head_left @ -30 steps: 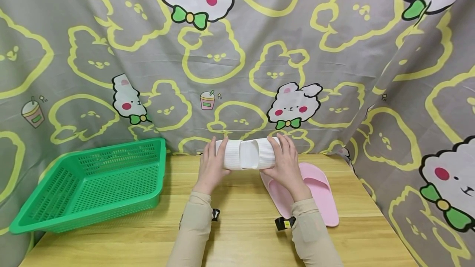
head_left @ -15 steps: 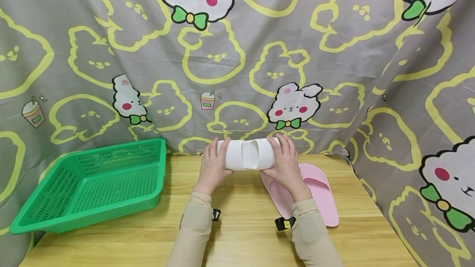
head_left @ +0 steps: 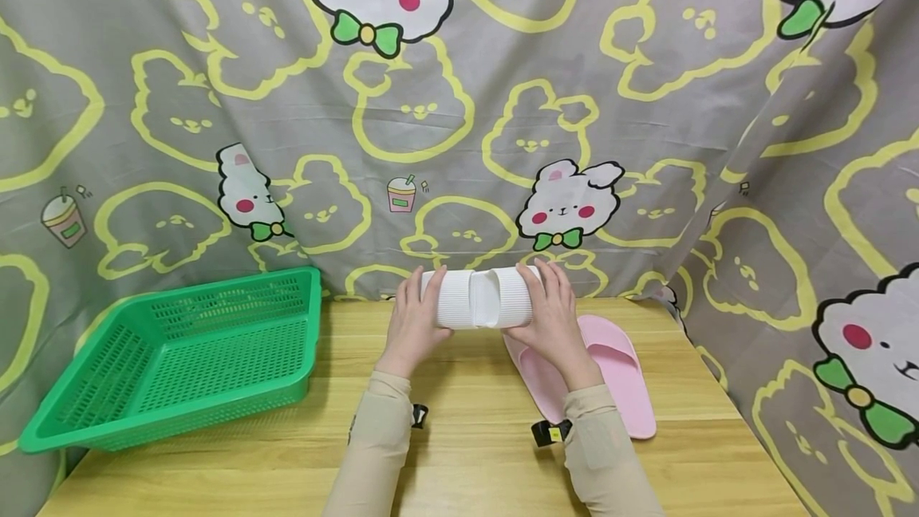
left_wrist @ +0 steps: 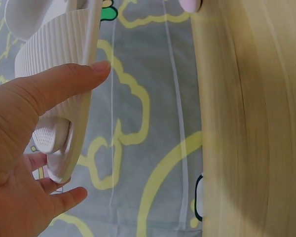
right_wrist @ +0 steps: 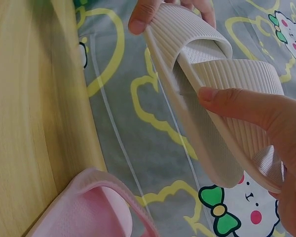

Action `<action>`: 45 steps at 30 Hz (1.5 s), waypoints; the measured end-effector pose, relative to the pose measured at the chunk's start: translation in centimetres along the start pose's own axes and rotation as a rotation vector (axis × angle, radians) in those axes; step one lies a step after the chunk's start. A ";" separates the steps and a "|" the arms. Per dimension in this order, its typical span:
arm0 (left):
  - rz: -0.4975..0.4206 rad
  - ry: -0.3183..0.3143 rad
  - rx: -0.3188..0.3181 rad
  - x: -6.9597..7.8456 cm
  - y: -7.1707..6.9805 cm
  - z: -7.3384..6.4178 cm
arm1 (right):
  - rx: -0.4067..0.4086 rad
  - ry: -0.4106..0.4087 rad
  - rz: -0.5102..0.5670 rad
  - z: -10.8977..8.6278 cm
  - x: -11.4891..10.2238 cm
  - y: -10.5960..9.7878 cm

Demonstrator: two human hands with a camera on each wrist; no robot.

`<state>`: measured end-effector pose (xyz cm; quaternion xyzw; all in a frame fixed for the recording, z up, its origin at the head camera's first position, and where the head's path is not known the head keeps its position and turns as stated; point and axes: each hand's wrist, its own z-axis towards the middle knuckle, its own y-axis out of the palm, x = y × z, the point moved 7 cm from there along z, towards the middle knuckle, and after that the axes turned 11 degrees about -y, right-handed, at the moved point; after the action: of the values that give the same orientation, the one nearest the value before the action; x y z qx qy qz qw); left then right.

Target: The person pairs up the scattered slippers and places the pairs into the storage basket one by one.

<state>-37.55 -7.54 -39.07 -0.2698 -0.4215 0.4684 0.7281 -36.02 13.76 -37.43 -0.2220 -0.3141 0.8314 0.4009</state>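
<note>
Fingers (head_left: 551, 281) grip slippers (head_left: 454, 300) (wrist label (head_left: 555, 435) illegible).

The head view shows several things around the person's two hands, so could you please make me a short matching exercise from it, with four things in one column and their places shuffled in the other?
Things:
1. Basket
2. White slippers
3. Pink slippers
4. Patterned cloth

Places:
A. On the table, partly hidden by the right hand
B. Hanging behind the table
C. To the left of both hands
D. Held up by the left hand and the right hand

Right pairs: 1-C, 2-D, 3-A, 4-B
</note>
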 end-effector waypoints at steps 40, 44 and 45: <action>-0.029 -0.020 -0.055 0.8 0.1 -0.2 | 0.016 -0.009 -0.011 0.1 -0.4 0.0; -0.033 -0.013 -0.046 0.9 0.0 -0.2 | 0.015 -0.009 -0.012 0.1 -0.5 0.0; -0.033 -0.010 -0.043 1.0 0.0 -0.3 | 0.013 -0.009 -0.012 0.1 -0.5 0.0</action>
<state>-37.11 -6.68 -38.81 -0.2761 -0.4396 0.4486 0.7275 -35.77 13.32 -37.28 -0.2138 -0.3118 0.8321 0.4058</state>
